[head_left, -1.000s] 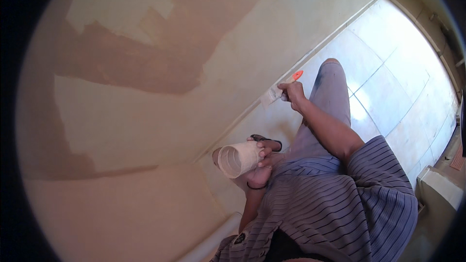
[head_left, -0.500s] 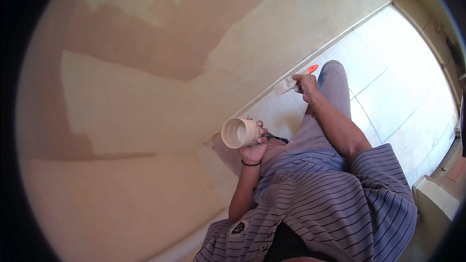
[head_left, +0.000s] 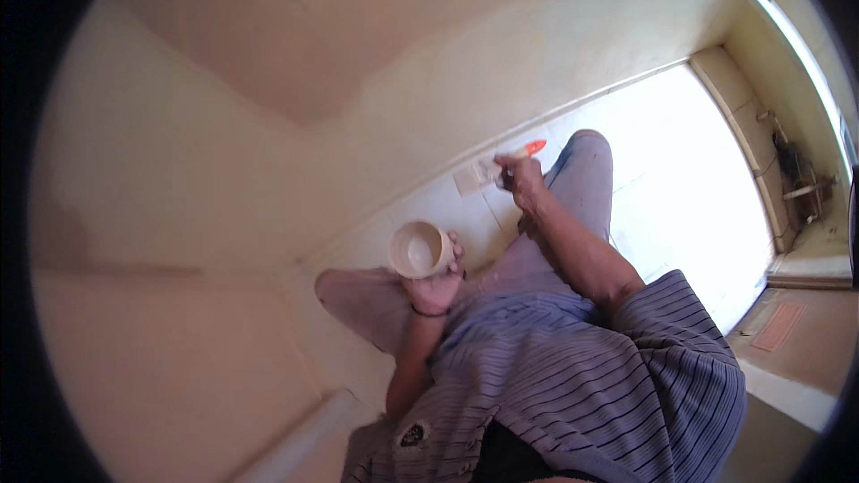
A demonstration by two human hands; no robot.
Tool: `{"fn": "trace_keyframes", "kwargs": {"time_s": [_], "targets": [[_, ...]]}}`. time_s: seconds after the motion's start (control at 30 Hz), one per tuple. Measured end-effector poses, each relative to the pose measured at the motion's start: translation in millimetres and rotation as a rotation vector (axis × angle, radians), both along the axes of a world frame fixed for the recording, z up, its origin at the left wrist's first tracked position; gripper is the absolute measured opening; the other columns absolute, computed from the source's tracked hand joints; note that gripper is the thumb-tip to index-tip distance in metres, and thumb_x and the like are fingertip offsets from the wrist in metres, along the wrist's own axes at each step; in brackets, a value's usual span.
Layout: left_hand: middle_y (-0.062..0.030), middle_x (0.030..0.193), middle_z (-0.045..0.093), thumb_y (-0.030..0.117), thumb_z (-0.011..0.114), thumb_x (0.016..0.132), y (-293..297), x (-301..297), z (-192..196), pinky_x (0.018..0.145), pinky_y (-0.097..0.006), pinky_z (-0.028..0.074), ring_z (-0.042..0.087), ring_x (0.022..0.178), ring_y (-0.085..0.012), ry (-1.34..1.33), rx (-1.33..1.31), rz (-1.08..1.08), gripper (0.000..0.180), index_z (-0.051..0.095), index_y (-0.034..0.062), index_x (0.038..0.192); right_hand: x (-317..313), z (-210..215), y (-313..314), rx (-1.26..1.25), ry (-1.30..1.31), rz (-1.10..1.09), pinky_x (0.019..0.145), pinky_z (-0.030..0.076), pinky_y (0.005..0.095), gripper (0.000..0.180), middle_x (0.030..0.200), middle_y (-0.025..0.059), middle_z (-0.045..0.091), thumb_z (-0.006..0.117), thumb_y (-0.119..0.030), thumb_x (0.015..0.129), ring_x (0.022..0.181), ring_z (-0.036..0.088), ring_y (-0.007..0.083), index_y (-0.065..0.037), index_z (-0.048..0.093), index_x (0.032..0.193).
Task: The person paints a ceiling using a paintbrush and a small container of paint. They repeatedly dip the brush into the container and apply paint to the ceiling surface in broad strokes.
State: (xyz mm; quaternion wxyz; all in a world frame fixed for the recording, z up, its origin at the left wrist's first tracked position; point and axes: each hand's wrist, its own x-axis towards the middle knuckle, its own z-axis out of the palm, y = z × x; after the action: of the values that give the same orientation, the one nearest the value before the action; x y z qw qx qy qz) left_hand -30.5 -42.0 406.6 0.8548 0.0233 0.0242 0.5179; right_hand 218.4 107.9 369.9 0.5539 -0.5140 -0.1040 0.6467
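At the left, a cream wall [head_left: 268, 206] with a broad brown patch [head_left: 304, 72] higher up, meeting the tiled floor [head_left: 680, 179] along a slanting edge. Next, bent out toward that edge, the left knee in grey trousers [head_left: 358, 300]. Just beyond, over the floor near its wall edge, a pale round cup [head_left: 420, 250], mouth tilted up, coated pale inside. Held from below and from its right side by the left hand [head_left: 438, 286], fingers wrapped round it, with a dark band [head_left: 429, 310] at the wrist. Well apart from the cup, farther along the same floor edge, a flat paintbrush [head_left: 484, 170], bristles pointing left, orange handle end pointing right. Gripped between by the right hand [head_left: 522, 181], closed narrowly. Hard to tell whether the bristles touch anything. Below, a striped shirt [head_left: 573, 367]. At the far right, pipework [head_left: 808, 190] and, lower, a reddish slab [head_left: 778, 326].
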Motion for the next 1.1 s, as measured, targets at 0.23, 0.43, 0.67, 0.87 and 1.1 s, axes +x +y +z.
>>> {"fn": "trace_keyframes", "kwargs": {"time_s": [0.23,0.43,0.67,0.87,1.1], "targets": [[-0.0173,0.134,0.060,0.062,0.052,0.097,-9,23,-33,0.081,-0.047,0.058,0.063,0.109,-0.0414,-0.027,-0.143,0.139,0.070,0.048,0.0132,0.147,18,88,-59,0.436,-0.090,0.030,0.072,0.045,0.0279,0.020,0.093,0.0044,0.066,0.074,-0.007,0.087,0.080,0.059,0.0147,0.000,0.067,0.104],[-0.0132,0.132,0.065,0.060,0.046,0.102,-6,27,-29,0.094,-0.049,0.056,0.064,0.120,-0.0305,-0.093,-0.146,0.200,0.066,0.056,0.0076,0.140,-13,166,-105,0.772,-0.568,0.114,0.071,0.054,0.0251,0.029,0.094,0.0133,0.072,0.080,-0.005,0.085,0.079,0.068,0.0174,0.009,0.068,0.107],[-0.0149,0.136,0.063,0.055,0.047,0.104,1,31,-15,0.109,-0.050,0.048,0.061,0.126,-0.0316,0.075,-0.298,0.333,0.063,0.056,0.0035,0.139,-47,185,-113,0.955,-0.938,0.378,0.078,0.056,0.0280,0.024,0.098,0.0151,0.072,0.080,0.006,0.083,0.090,0.070,0.0188,0.006,0.070,0.105],[-0.0165,0.131,0.065,0.049,0.046,0.106,2,31,-18,0.108,-0.047,0.049,0.061,0.124,-0.0294,-0.009,-0.237,0.385,0.058,0.057,-0.0003,0.135,-62,172,-114,0.865,-0.925,0.532,0.070,0.058,0.0268,0.021,0.102,0.0122,0.072,0.078,0.000,0.088,0.084,0.072,0.0167,0.004,0.069,0.106],[-0.0159,0.133,0.066,0.049,0.047,0.106,1,31,-27,0.110,-0.045,0.048,0.062,0.125,-0.0287,0.072,-0.205,0.415,0.058,0.059,0.0004,0.135,-70,155,-100,1.046,-1.097,0.615,0.069,0.060,0.0321,0.021,0.093,0.0162,0.074,0.079,-0.004,0.083,0.078,0.074,0.0254,0.002,0.071,0.101]]}}
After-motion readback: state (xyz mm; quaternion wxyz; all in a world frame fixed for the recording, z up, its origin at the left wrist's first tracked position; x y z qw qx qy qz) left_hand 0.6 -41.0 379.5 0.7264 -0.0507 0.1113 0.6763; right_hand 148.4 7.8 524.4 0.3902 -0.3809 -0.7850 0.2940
